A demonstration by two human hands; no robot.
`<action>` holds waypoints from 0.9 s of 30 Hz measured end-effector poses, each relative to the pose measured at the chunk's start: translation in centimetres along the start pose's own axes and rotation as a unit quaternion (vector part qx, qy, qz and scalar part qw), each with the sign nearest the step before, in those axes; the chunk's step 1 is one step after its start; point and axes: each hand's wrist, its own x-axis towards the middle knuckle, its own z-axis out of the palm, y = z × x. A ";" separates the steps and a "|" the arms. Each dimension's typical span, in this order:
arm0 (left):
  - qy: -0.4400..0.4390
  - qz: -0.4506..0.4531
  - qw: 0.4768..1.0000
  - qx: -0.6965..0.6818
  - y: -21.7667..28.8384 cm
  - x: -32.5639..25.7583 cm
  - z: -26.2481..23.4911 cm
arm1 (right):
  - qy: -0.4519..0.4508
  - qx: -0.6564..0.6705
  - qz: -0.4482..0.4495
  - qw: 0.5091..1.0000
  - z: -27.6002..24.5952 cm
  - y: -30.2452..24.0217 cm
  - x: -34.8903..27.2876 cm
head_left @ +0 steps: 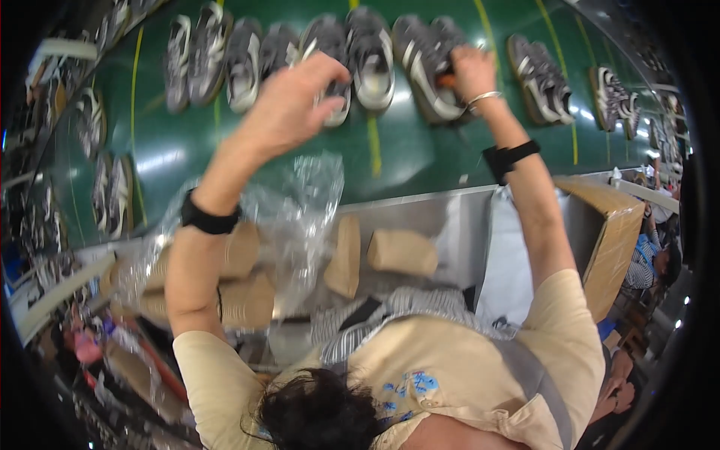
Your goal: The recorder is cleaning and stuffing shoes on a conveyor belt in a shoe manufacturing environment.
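Note:
My left hand is over a grey sneaker with pale stripes, thumb and fingers apart and nothing between them. It partly hides that shoe and its neighbour. At the right, my right hand reaches down to the opening of another grey sneaker, its fingers curled in. A small orange piece shows beside those fingertips; what exactly they pinch is hidden. Between my hands stands a further grey sneaker, heel toward me. The shoes sit in pairs on a green belt with yellow lines.
Below the belt's near edge lie tan shoe-shaped inserts, some inside a clear plastic bag. An open cardboard box stands at the right. More sneaker pairs line the belt on both sides. Other people are visible at far right.

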 end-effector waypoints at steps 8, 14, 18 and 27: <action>0.271 -0.296 0.907 0.131 5.6 -28.4 -9.5 | 0.097 0.472 -0.242 0.842 -13.6 -15.8 -15.1; 0.396 -0.429 0.764 0.274 3.3 -46.6 -11.2 | 0.064 0.540 -0.362 0.757 -16.9 -27.9 -21.6; 0.269 -0.513 0.701 0.415 -0.2 -54.3 -11.9 | -0.058 0.656 -0.259 0.707 -19.0 -34.2 -23.1; 0.276 -0.682 0.650 0.189 -0.5 -52.2 -10.9 | -0.182 0.707 -0.115 0.674 -18.5 -39.9 -23.9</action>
